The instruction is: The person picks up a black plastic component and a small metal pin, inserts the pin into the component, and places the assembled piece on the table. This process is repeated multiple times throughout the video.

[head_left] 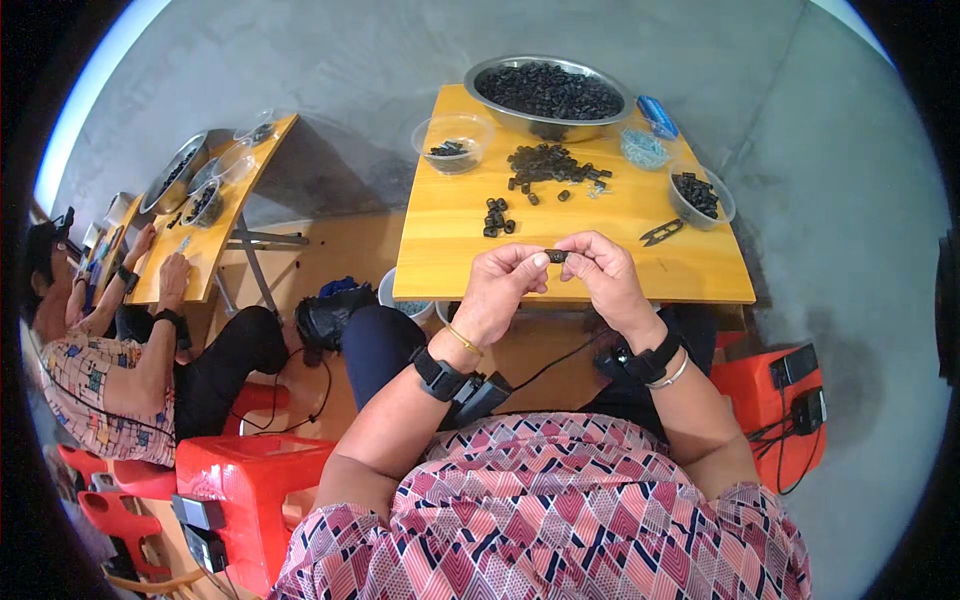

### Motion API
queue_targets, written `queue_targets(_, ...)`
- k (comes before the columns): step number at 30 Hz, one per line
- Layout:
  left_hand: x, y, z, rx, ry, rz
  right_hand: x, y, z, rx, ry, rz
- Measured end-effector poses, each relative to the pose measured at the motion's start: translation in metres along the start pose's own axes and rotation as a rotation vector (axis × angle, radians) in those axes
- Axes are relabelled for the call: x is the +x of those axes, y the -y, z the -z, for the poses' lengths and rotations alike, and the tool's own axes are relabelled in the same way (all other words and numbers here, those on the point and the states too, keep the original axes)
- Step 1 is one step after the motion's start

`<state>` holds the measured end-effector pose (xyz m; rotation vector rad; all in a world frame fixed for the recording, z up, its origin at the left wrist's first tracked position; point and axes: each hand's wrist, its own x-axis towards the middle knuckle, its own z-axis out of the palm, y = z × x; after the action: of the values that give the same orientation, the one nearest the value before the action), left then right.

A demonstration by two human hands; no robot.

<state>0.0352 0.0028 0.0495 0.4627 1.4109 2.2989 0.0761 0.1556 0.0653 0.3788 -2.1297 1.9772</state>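
Black part [556, 256] pinched between fingers of left hand [497, 290] and right hand [610, 280], held above near edge of wooden surface [450, 240]. Mid-assembly, probably. Next: firm squeeze, steady alignment. Loose pile [548, 165], steel bowl [548, 97], snips [661, 233] beyond.

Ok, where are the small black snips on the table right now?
In the head view, the black snips lie on the right side of the wooden table, just below the clear bowl of black parts and above the right hand.
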Motion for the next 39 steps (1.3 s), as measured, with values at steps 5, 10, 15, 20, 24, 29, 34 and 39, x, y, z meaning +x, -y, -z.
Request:
queue_targets(5,0.006,0.004,-0.007,0.061,0.025,-0.059,-0.001,-0.004,0.006,0.329,-0.055,-0.13)
queue_targets(10,0.013,0.015,-0.007,0.207,-0.03,0.068,-0.004,-0.009,0.017,-0.026,-0.051,-0.131)
queue_targets(15,0.023,0.026,-0.002,0.173,-0.008,0.014,0.004,-0.019,0.075,-0.329,-0.316,-0.032)
queue_targets(20,0.031,0.034,0.014,0.215,0.082,-0.048,0.031,-0.006,0.166,-0.882,-0.712,0.086)
queue_targets(24,0.038,0.034,0.011,0.131,0.07,-0.04,0.044,-0.02,0.203,-1.257,-0.517,0.261)
queue_targets(29,0.036,0.037,0.019,0.152,0.127,-0.016,0.084,-0.029,0.126,-0.722,-0.166,-0.139)
queue_targets(34,0.035,0.032,0.028,0.023,0.119,0.007,0.127,-0.048,0.088,-0.928,0.024,-0.149)
queue_targets(39,0.035,0.031,0.032,-0.14,0.145,0.023,0.15,-0.065,0.086,-1.123,0.08,-0.078)
